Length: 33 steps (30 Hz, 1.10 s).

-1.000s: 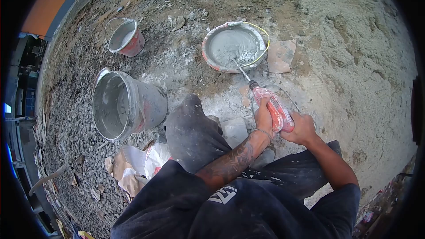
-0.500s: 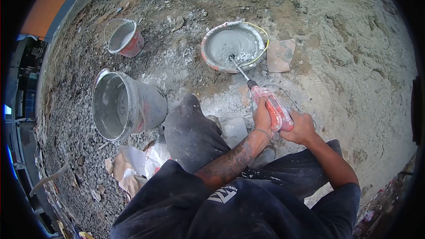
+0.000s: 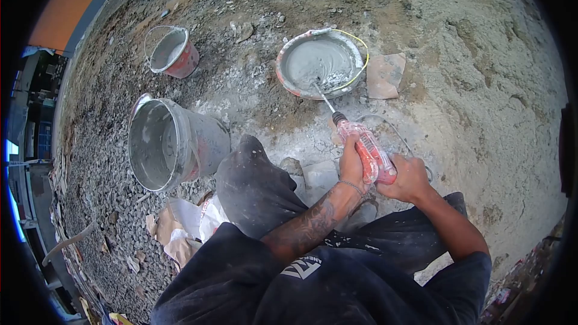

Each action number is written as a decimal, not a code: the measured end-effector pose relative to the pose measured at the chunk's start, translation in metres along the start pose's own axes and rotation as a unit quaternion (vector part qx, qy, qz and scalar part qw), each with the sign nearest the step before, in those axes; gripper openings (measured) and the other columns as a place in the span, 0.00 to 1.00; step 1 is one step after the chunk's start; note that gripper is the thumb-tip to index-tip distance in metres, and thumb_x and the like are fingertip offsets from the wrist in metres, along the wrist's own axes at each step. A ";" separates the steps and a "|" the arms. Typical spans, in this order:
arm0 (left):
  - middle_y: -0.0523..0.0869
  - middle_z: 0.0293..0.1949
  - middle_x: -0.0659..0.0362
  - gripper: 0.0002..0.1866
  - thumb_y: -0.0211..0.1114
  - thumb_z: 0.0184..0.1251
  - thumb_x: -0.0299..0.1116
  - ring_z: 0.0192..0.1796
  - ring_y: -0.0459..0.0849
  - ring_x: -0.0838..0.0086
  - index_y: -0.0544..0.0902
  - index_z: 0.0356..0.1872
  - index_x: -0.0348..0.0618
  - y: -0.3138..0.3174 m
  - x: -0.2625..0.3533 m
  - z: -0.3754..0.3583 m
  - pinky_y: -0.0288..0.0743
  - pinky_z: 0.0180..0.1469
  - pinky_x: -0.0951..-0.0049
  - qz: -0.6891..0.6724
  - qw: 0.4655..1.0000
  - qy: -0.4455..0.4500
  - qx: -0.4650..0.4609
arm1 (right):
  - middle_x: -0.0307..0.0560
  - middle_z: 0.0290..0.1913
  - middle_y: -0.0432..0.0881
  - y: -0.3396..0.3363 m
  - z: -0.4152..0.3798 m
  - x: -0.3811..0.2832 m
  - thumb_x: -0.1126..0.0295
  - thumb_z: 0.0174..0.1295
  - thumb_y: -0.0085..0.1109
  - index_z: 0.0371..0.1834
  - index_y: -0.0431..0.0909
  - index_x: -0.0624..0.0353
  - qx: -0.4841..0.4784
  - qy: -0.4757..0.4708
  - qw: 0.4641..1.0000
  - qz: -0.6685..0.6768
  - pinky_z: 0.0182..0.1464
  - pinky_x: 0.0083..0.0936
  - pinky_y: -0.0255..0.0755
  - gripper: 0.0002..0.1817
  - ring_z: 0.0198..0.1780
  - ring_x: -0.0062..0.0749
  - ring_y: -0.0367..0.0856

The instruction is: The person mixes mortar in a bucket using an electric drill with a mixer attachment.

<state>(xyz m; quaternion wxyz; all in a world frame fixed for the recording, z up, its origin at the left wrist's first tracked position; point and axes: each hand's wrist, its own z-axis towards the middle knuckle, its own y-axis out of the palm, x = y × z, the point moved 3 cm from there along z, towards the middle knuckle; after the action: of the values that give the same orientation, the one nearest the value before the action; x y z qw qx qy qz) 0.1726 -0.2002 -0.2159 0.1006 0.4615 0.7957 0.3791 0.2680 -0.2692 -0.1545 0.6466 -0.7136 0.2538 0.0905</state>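
Note:
Both my hands are closed on a red power drill [image 3: 368, 153] smeared with pale dust. My left hand [image 3: 351, 161] wraps the near left side of its body, and my right hand [image 3: 406, 179] grips the rear handle. From the drill's chuck a metal mixing rod [image 3: 324, 97] slants down into a bucket [image 3: 283, 77] with a red, cement-crusted rim. Grey wet mortar [image 3: 313, 60] fills that bucket, with ridges and lumps around the rod. The rod's lower end is hidden in the mix. A yellow handle [image 3: 361, 54] lies along the bucket's right rim.
On the left, a large grey-coated bucket [image 3: 211, 138] lies tipped towards me, near a small red bucket [image 3: 183, 65]. Torn paper sacking [image 3: 180, 229] rests on gravel beside my leg. A flat tile piece [image 3: 385, 76] lies right of the mortar bucket; a cable [image 3: 394, 129] curves behind the drill.
The drill and both hands have shifted slightly left and down in view, while the buckets appear slightly further right. The rod stays in the mortar, whose surface ripples have changed.

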 end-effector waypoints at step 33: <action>0.77 0.28 0.59 0.16 0.55 0.60 0.45 0.29 0.79 0.73 0.74 0.37 0.42 -0.003 0.012 -0.010 0.76 0.34 0.72 0.032 0.999 0.001 -0.019 | 0.60 0.23 0.78 0.000 -0.003 -0.017 0.55 0.31 0.65 0.27 0.74 0.64 -0.025 0.047 0.999 -0.006 0.34 0.41 0.73 0.24 0.27 0.56 0.78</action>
<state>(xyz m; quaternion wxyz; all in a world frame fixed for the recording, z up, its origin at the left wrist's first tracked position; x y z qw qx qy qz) 0.1589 -0.1966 -0.2089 0.0961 0.4843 0.7734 0.3976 0.2532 -0.2681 -0.1465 0.6164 -0.7348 0.2769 0.0592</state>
